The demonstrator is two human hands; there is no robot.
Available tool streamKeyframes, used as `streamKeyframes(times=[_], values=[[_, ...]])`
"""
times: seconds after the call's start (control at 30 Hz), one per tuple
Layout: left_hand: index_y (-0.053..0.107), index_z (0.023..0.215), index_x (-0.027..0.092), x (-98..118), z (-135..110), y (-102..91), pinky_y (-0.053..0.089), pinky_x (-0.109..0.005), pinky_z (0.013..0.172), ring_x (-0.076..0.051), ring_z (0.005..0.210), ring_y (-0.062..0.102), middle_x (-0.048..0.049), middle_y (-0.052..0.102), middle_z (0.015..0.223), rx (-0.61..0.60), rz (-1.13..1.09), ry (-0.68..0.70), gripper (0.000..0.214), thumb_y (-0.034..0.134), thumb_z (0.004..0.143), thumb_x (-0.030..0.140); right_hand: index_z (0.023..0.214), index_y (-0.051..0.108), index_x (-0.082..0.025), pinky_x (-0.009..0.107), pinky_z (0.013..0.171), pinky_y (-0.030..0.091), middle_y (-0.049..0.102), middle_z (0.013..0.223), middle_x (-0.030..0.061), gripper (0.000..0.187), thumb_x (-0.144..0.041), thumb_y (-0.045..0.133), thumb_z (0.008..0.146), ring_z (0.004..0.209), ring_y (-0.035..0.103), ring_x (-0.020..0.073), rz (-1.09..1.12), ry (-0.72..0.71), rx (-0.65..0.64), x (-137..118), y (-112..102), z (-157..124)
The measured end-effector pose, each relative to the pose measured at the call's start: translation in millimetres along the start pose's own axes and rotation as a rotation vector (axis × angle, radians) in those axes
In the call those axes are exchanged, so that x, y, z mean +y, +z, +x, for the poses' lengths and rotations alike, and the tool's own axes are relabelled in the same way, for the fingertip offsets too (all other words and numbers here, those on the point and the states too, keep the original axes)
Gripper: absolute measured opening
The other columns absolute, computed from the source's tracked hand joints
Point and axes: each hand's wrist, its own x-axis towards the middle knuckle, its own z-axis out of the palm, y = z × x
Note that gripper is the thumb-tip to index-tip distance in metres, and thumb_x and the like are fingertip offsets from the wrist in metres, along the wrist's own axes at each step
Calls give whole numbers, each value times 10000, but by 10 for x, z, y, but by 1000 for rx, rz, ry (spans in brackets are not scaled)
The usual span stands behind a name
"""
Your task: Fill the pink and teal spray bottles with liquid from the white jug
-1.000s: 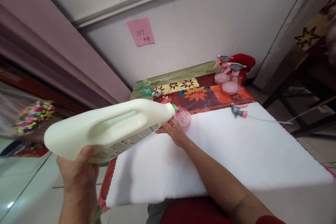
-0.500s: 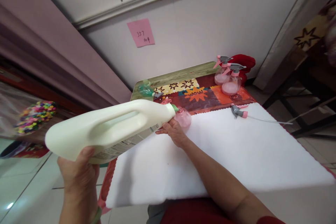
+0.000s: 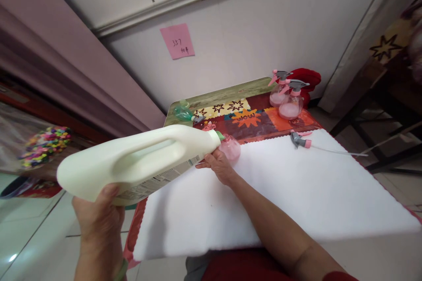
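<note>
My left hand grips the base of a large cream-white jug, tipped on its side so its green neck points at a small round pink bottle. My right hand is closed round the pink bottle, steadying it on the white cloth. The jug's mouth sits right over the bottle's open top. A loose grey-and-pink spray head with a long thin tube lies on the cloth to the right.
Two pink spray bottles stand at the table's far right, before a red object. A green sprayer lies at the far left on the patterned mat. A pink note hangs on the wall. Tiled floor lies left.
</note>
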Motion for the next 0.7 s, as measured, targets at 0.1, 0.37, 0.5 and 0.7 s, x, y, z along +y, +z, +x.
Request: streamKeyframes(times=[0.1, 0.37, 0.5, 0.7], values=[[737, 959, 178, -3, 1, -4, 400, -598, 1155, -317, 1053, 695, -60, 757, 1018, 5, 0, 7, 704, 971, 358, 459, 1092, 667, -207, 416, 810, 651, 742, 1043, 55, 534, -569, 825, 733, 880, 728, 207, 4, 2, -1, -4, 1, -3], [743, 1035, 174, -19, -2, -20, 390, -584, 1175, -325, 1104, 682, -64, 751, 1077, -18, -7, 34, 746, 974, 394, 479, 1058, 670, -200, 416, 814, 652, 744, 1018, 52, 540, -580, 836, 712, 881, 737, 213, 8, 21, 9, -4, 0, -1], [742, 1049, 182, -22, -8, -24, 384, -582, 1182, -325, 1121, 678, -65, 747, 1113, -37, -6, 38, 740, 974, 409, 475, 1049, 673, -203, 419, 813, 653, 744, 1014, 50, 533, -579, 837, 710, 879, 735, 212, 7, 21, 7, -4, -2, 3], [740, 1040, 193, 4, -17, 6, 333, -632, 1196, -357, 1145, 665, -53, 754, 1096, -12, -3, 18, 770, 972, 370, 493, 1054, 672, -201, 439, 830, 650, 740, 1017, 54, 515, -576, 820, 733, 884, 730, 212, -4, 7, 0, -4, 1, -4]])
